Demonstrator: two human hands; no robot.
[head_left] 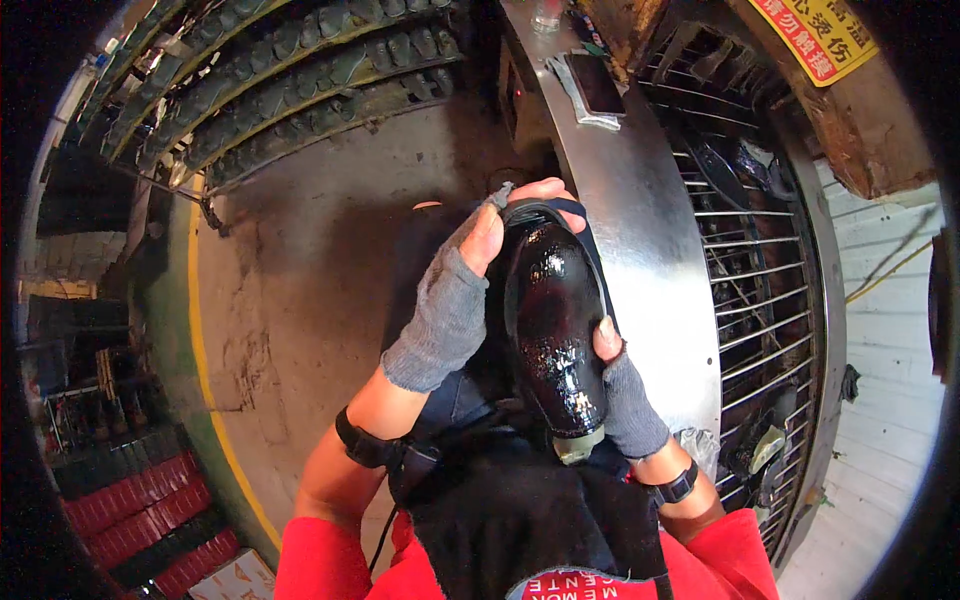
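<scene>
In front of my chest I hold a glossy black shoe (552, 330) on a last, its wet-looking underside facing up. The pale green end of the last (577, 443) shows nearest my apron. A thin black strip (535, 207) runs around the far end and along the edge. My left hand (450, 300), in a grey fingerless glove, is closed at the far end, its thumb against the strip and fingertips reaching over the top. My right hand (630, 395), gloved alike, grips the right side with its thumb on the edge. Its other fingers are hidden underneath.
A steel counter (650, 260) stands close on the right, with a dark phone (597, 84) on a cloth. Beyond it is a metal-barred rack (760, 285) holding dark pieces. Shelves of dark shoe-shaped pieces (320, 85) stand far left. A yellow line (203, 340) marks the floor.
</scene>
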